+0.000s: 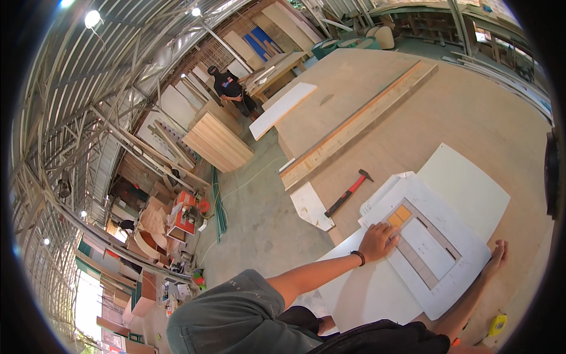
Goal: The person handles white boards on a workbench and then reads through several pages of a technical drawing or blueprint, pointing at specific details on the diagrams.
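Note:
A printed drawing sheet (466,265) with a long rectangular plan and orange blocks lies on pale boards or sheets on the big wooden table. My left hand (379,242), with a dark bracelet at the wrist, rests on the drawing's left part beside the orange blocks, its fingers slightly bent on the paper. My right hand (497,258) is by the drawing's right edge, fingers loosely bent and nothing visible in them. Beyond my left hand lies a hammer (349,192) with a red and black handle. A yellow tape measure (497,324) sits near my right forearm.
A long wooden beam (359,127) crosses the tabletop (471,112). A white panel (283,109) overhangs the table's far left edge. On the floor stand a stack of wood panels (218,141) and a red machine (184,212). Another person (230,85) stands at a far bench.

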The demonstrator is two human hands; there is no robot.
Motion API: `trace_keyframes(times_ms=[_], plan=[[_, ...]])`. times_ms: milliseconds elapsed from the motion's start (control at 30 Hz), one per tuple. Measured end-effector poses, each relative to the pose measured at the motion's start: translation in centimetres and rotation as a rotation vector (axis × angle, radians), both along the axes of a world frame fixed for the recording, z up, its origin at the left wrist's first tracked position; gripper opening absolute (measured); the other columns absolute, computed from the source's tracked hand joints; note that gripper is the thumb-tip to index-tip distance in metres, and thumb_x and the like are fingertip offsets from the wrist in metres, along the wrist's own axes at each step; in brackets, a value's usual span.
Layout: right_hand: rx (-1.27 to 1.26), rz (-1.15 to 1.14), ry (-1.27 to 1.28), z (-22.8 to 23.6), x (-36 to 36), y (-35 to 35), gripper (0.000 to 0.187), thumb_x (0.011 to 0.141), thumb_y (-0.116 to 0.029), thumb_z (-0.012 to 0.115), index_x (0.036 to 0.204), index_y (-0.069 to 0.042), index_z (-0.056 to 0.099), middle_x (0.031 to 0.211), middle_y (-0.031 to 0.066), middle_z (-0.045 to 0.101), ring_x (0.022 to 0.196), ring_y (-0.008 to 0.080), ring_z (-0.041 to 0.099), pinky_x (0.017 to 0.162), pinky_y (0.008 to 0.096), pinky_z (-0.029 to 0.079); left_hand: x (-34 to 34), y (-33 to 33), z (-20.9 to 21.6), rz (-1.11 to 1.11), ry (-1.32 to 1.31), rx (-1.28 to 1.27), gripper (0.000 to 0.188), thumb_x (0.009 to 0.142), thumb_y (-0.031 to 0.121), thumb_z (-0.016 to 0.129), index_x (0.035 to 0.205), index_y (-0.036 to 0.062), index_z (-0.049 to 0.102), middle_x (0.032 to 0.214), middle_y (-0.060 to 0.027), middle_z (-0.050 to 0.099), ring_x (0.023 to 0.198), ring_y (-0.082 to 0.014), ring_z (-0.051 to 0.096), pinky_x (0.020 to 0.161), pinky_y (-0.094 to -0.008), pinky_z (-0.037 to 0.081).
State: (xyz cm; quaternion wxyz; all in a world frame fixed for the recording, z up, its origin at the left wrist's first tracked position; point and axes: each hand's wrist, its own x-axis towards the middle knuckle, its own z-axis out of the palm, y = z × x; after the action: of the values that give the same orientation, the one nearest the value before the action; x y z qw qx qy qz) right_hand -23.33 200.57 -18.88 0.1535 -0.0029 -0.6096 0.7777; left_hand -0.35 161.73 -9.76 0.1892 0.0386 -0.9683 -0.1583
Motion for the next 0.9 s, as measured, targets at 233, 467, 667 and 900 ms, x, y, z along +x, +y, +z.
trace_keyframes(times_ms=[233, 467, 667, 900], plan=[[-0.019, -0.018, 0.003, 0.4, 0.7, 0.3, 0.027, 0.108, -0.031, 0.060, 0.091, -0.011, 0.065, 0.072, -0.0136, 0.034, 0.062, -0.0013, 0.027, 0.054, 0.0241, 0.016, 0.2, 0.8, -0.3, 0.005, 0.004, 0.010, 0.028, 0.101, 0.027, 0.063, 0.123, 0.0121, 0.067, 0.097, -0.0103, 0.066, 0.094, -0.0316, 0.064, 0.085, -0.0451, 0.047], [0.465, -0.112, -0.026, -5.6, -1.8, 0.6, 0.027, 0.105, -0.024, 0.061, 0.111, -0.004, 0.078, 0.105, -0.0013, 0.073, 0.090, 0.0121, 0.062, 0.083, 0.0284, 0.049, 5.7, -0.5, 0.2, 0.069, -0.058, -0.076, 0.044, 0.100, 0.029, 0.063, 0.141, 0.0112, 0.062, 0.112, -0.0118, 0.064, 0.108, -0.0331, 0.059, 0.096, -0.0501, 0.044], [-0.197, -0.014, 0.115, -1.3, -0.7, 0.6, 0.025, 0.108, -0.023, 0.059, 0.097, -0.004, 0.072, 0.066, -0.0087, 0.045, 0.058, 0.0009, 0.034, 0.052, 0.0236, 0.024, 14.0, 3.4, 1.3, 0.014, -0.124, -0.076, 0.060, 0.105, 0.038, 0.058, 0.159, 0.0157, 0.046, 0.150, -0.0159, 0.049, 0.140, -0.0324, 0.044, 0.117, -0.0520, 0.028], [0.257, -0.129, 0.098, 0.5, -2.5, 0.0, 0.027, 0.104, -0.025, 0.064, 0.093, -0.002, 0.069, 0.068, -0.0059, 0.048, 0.064, 0.0055, 0.042, 0.058, 0.0263, 0.034, 24.4, 0.1, 4.8, 0.302, -0.176, -0.007, 0.061, 0.105, 0.042, 0.059, 0.158, 0.0147, 0.046, 0.149, -0.0159, 0.050, 0.138, -0.0352, 0.044, 0.117, -0.0542, 0.029]])
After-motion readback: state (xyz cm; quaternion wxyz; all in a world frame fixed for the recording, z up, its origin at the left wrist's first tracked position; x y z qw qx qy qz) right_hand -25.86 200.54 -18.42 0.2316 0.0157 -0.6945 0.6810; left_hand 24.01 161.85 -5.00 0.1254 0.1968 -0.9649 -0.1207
